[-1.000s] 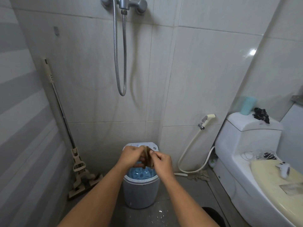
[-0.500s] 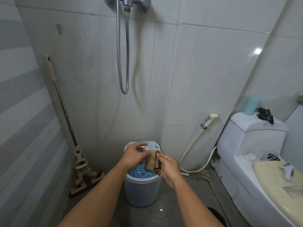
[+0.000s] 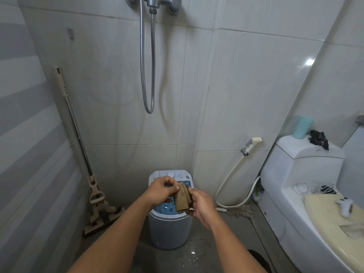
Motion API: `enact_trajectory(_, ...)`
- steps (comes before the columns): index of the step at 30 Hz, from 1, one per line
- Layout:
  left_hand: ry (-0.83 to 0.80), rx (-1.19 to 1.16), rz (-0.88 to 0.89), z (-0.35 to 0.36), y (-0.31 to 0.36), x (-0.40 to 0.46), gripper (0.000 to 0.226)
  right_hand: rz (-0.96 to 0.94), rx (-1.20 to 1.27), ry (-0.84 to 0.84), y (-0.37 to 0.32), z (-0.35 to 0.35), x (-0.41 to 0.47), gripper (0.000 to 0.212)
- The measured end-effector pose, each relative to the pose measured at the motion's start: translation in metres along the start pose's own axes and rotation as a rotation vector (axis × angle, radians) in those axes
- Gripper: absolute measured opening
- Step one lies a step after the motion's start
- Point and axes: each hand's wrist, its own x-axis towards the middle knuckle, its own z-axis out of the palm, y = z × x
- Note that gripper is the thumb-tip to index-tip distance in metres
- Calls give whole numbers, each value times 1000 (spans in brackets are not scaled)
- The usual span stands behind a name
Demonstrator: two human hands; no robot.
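Note:
A small brown cloth (image 3: 182, 198) hangs between both hands, above the open top of a small grey washing machine (image 3: 169, 231) with a blue tub inside. My left hand (image 3: 162, 189) pinches the cloth's upper left edge with thumb and fingers. My right hand (image 3: 201, 203) holds the cloth's right side, fingers curled behind it. The cloth's lower end hangs just over the tub.
A mop (image 3: 94, 196) leans in the left corner. A shower hose (image 3: 147, 62) hangs on the back wall. A bidet sprayer (image 3: 251, 143) and its hose sit right of the machine. A toilet (image 3: 307, 190) fills the right side, with a cup (image 3: 302, 127) and small items on it.
The cloth went from bunched between both hands to hanging flat. My right hand dropped lower and to the right along the cloth.

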Motion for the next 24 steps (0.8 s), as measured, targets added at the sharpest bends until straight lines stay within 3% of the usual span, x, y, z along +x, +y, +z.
enact_trajectory(3,53,109,44,0,0,3,6,-16,-8,-71,1,2,-4,32)
enact_trajectory(8,41,41,-29,-8,4,1,36,0,86,-141,3,-4,-10,21)
enact_trajectory(13,-28,67,-32,-13,6,-3,36,98,215,-173,6,-6,-11,25)
enact_trajectory(18,21,125,-23,-10,2,-3,21,193,400,-246,16,-4,-8,46)
enact_trajectory(24,146,152,-91,-17,-21,10,22,354,495,-133,33,-5,26,45)
